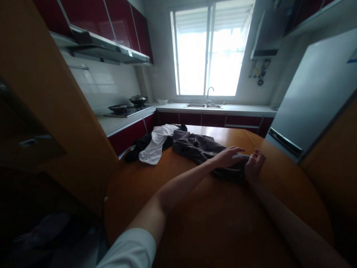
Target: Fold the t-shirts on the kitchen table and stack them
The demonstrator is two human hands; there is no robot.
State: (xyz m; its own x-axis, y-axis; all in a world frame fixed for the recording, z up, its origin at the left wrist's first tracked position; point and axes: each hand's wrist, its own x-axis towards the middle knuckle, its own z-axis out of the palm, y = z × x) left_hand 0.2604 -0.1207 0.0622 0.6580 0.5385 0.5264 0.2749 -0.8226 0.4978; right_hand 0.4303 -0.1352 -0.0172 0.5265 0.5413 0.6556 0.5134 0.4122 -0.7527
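A dark grey garment [198, 146], crumpled and stretched out, lies on the round wooden table [178, 201]. At its right end my left hand [227, 157] reaches across with its fingers closed at the edge of the cloth. Close beside it, my right hand [254, 166] is raised with curled fingers, gripping the same end. Between the two hands shows a small light grey piece [241, 156]; whether it is part of the garment I cannot tell. A white garment [157, 143] rests over a black one [136, 148] to the left, touching the dark grey cloth.
Behind the table runs a white counter [245, 108] with a sink [205, 106] under a bright window. Pans [138, 99] stand on the stove [128, 111] at the left. A fridge [309, 93] stands at the right, a wooden panel [64, 100] at the left.
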